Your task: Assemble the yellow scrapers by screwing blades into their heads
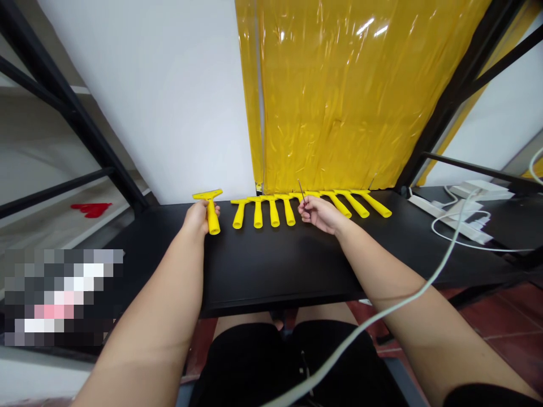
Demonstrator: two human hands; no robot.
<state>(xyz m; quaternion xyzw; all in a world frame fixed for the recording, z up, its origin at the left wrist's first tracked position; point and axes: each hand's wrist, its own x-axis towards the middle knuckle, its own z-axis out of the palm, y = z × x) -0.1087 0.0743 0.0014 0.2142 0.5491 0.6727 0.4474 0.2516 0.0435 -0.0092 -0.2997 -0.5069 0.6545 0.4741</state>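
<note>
My left hand (pixel 195 218) is closed around a yellow T-shaped scraper (pixel 213 219), its flat head up and its hollow handle end facing me. Between the fingertips of my right hand (pixel 319 215) is a thin metal rod (pixel 301 191) pointing upward; its lower end is hidden by the fingers. Several more yellow scrapers (pixel 258 216) lie in a row along the back of the black table (pixel 271 265), handles toward me. My right hand is in front of that row and partly covers it.
White power strips (pixel 462 217) with cables lie on the right. A pale cable (pixel 373 317) hangs across the view over my right forearm. Behind the table are a white panel (pixel 169 102) and a yellow plastic curtain (pixel 339 102). Something red (pixel 91 210) rests on the left shelf.
</note>
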